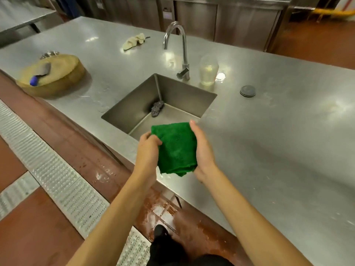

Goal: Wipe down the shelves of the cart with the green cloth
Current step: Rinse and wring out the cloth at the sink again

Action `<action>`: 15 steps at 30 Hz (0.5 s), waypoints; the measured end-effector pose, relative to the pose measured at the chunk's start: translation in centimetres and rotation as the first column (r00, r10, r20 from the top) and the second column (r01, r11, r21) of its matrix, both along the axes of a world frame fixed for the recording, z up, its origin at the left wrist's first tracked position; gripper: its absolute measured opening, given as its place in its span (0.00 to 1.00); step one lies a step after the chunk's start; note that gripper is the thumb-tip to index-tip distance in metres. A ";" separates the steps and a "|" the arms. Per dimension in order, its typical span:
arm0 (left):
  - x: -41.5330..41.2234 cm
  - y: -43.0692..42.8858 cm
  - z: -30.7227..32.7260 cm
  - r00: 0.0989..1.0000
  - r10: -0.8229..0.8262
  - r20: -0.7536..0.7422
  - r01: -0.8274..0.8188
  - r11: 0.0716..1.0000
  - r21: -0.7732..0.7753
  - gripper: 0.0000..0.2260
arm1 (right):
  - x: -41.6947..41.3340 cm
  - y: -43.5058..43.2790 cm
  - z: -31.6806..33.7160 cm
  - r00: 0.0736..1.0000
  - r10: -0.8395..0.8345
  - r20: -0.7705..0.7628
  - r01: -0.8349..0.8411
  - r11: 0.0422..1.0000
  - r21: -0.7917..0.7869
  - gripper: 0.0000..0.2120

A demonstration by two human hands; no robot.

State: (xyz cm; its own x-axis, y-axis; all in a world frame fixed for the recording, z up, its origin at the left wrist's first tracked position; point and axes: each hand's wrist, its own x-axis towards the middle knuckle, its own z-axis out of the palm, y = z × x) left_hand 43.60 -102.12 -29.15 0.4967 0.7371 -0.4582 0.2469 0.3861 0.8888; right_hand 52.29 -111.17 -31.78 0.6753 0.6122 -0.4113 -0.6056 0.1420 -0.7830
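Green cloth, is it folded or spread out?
Folded. The fuzzy green cloth sits doubled in layers, held between the left hand and right hand.

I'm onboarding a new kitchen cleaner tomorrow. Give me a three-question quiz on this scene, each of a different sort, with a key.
1. True or false: the green cloth lies flat on the counter.
2. Multiple choice: what sits in the sink? A) a metal scourer B) a plate C) a knife
3. Fill in: the tool with the blue handle rests on the round wooden ____.

Key:
1. False; the left hand and right hand hold it above the sink's edge.
2. A, the scourer.
3. Chopping block, under the cleaver.
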 end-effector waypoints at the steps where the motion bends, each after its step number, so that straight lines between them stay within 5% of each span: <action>1: 0.7 1.6 0.2 0.999 0.007 0.037 -0.004 0.996 -0.091 0.20 | 0.2 2.0 0.4 0.996 -0.036 0.077 0.040 0.998 -0.039 0.23; 5: 3.7 8.4 0.9 0.987 -0.086 0.134 0.112 0.974 -0.197 0.30 | 0.2 10.0 2.4 0.935 -0.119 0.335 0.140 0.989 -0.039 0.14; 8: 5.9 12.8 1.2 0.968 -0.197 0.156 0.210 0.975 -0.074 0.32 | 0.9 15.6 3.7 0.835 -0.213 0.507 0.242 0.970 0.010 0.13; 15: 11.4 19.5 3.1 0.990 -0.005 0.139 0.002 1.000 0.018 0.28 | 6.1 24.2 5.5 0.660 -0.322 0.678 0.394 0.918 0.053 0.16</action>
State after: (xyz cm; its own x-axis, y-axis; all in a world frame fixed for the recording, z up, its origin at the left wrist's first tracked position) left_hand 55.05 -82.64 -26.03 0.5573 0.7425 -0.3716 0.1217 0.3697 0.9211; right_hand 58.37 -86.94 -26.25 0.9501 0.2484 0.1888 0.1566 0.1437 -0.9771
